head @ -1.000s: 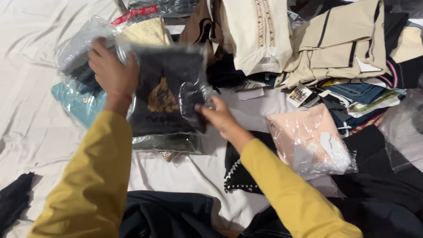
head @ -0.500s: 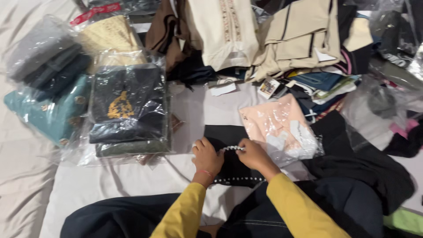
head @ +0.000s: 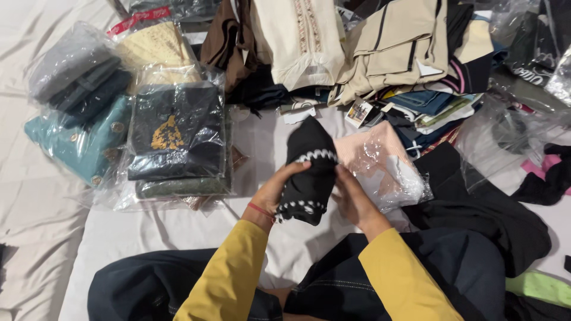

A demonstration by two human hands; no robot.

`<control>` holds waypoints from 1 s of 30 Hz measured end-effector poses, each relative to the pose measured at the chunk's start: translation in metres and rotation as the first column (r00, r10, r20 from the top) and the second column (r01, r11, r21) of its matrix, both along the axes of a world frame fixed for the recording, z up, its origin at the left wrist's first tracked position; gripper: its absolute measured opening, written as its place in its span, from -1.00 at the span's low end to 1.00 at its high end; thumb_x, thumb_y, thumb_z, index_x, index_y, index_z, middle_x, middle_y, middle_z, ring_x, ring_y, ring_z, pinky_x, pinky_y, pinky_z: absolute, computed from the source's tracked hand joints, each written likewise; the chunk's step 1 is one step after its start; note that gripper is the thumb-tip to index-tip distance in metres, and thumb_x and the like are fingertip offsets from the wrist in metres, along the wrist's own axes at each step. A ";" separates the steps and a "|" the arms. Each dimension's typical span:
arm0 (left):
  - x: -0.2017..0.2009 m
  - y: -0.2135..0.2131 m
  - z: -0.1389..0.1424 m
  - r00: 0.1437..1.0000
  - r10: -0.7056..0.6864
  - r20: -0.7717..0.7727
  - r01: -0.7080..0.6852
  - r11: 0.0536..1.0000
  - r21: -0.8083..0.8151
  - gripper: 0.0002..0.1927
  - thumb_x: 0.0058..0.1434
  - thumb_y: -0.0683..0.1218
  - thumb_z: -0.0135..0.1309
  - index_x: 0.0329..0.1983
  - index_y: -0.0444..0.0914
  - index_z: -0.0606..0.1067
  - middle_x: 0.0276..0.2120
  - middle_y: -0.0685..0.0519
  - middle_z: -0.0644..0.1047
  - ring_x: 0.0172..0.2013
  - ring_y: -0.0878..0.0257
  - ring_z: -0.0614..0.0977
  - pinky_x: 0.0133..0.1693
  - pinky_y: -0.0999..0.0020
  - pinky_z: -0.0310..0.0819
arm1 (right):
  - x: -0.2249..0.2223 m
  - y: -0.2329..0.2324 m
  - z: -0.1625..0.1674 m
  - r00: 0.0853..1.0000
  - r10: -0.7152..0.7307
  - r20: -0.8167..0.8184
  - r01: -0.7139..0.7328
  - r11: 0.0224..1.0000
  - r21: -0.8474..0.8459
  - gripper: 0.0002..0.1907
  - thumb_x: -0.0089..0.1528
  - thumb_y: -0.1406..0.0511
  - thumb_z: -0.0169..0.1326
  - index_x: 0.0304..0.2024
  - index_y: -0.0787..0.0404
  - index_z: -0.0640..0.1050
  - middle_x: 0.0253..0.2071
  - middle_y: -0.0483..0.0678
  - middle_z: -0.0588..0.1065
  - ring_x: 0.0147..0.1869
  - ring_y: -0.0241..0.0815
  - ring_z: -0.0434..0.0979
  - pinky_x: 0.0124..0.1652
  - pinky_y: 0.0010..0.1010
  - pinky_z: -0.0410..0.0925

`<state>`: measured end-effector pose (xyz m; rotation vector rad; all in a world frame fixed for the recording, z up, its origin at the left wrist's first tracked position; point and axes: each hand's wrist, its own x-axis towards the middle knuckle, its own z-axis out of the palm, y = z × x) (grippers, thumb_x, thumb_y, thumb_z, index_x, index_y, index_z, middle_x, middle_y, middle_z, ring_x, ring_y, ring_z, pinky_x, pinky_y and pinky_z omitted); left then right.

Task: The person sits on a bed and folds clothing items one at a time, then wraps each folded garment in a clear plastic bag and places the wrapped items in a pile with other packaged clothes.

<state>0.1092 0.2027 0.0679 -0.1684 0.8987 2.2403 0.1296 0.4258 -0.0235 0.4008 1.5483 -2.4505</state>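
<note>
Lying left of the hands, clear plastic bags hold folded clothes: a black garment with gold embroidery point(head: 175, 132), a teal one point(head: 77, 142) and grey ones point(head: 80, 77). The left hand point(head: 276, 190) and right hand point(head: 352, 199) both grip a black folded garment with white trim point(head: 309, 172), raised between them, beside a bagged pink garment point(head: 383, 163). Under them is a white sheet point(head: 160, 232), with loose clothes piled beyond.

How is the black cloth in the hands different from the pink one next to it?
The black cloth is bare, while the pink cloth is sealed in clear plastic. The black one has white zigzag trim; the pink one looks plain. The left hand and right hand hold the black one up; the pink one lies flat on the sheet. Both are folded.
</note>
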 end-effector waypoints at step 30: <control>-0.043 0.146 -0.033 0.368 -0.711 -0.600 0.405 0.703 -0.585 -0.47 0.23 -0.10 0.10 0.26 -0.34 0.37 -0.28 -0.16 0.63 -0.26 0.14 0.65 -0.16 0.28 0.52 | -0.008 0.093 0.068 0.903 0.001 0.430 0.058 0.990 -0.126 -0.63 0.12 0.04 0.33 -0.36 0.18 0.57 -0.55 -0.10 0.54 -0.61 -0.14 0.48 -0.55 -0.35 0.35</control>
